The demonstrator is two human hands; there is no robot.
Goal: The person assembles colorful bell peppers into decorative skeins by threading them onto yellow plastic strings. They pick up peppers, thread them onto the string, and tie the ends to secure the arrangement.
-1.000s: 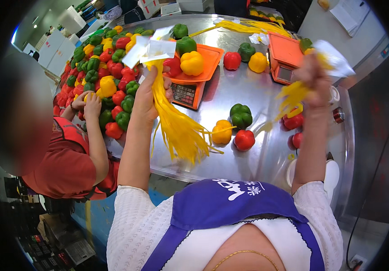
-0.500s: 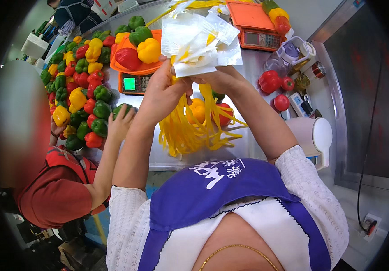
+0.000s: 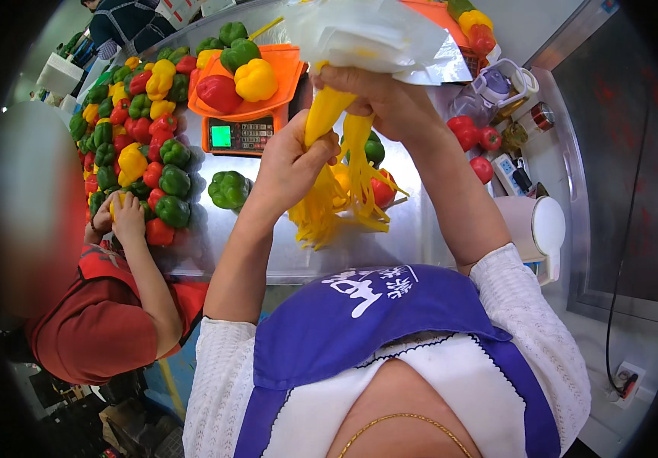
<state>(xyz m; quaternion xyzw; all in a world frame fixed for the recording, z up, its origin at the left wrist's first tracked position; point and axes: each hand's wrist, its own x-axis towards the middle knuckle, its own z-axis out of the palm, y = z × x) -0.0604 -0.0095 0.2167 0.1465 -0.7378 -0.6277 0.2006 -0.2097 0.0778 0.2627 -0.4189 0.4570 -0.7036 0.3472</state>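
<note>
Yellow netting (image 3: 329, 206) in closed left hand (image 3: 295, 164)

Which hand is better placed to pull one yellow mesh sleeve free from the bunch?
Probably the left hand: it grips the hanging yellow mesh sleeves lower down, where the strands separate. The right hand is occupied higher up, clamping the bunch's top together with the clear plastic bags.
</note>
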